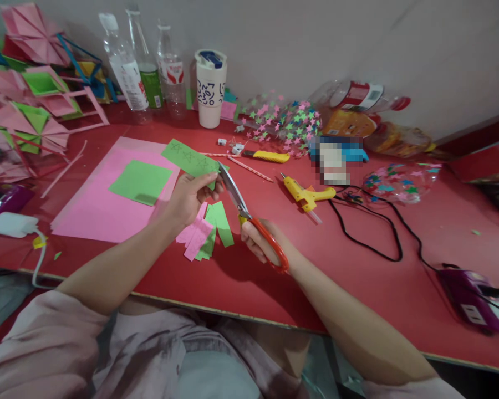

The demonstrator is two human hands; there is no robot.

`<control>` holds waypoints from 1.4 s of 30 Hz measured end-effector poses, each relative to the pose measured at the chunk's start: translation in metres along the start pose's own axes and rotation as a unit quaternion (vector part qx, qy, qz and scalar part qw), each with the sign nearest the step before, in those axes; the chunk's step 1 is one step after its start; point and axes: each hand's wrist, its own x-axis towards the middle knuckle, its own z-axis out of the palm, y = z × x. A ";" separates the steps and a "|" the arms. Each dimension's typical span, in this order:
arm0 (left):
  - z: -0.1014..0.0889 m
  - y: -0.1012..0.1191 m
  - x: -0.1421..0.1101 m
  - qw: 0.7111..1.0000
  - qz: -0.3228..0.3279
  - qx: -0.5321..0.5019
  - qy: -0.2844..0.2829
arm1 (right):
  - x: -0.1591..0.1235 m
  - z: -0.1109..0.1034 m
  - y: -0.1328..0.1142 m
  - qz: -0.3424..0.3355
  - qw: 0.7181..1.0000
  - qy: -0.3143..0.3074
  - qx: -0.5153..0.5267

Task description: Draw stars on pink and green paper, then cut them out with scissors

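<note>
My left hand (190,195) is closed on a green paper strip (188,158) with stars drawn on it, held above the red table (432,233). My right hand (260,239) grips red-handled scissors (249,215), whose blades point up-left and meet the strip's right end. Below my hands, a small pile of pink and green paper strips (205,231) lies on the table.
A pink sheet (100,208) with a green square (140,182) lies at left. A yellow glue gun (306,194) with black cord, a yellow utility knife (266,156), a cup (210,88), bottles (145,61), paper stars (285,119) and paper crafts (33,94) sit behind.
</note>
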 end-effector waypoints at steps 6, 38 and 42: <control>0.000 -0.001 0.001 1.000 0.011 -0.013 -0.005 | 0.000 0.001 -0.001 -0.012 1.000 0.008 0.001; -0.009 0.005 0.007 0.998 0.035 0.025 0.035 | 0.001 -0.004 -0.002 0.011 1.000 0.012 0.016; -0.010 0.005 0.007 0.998 0.053 0.017 0.031 | -0.001 -0.003 -0.003 0.013 1.000 0.019 0.018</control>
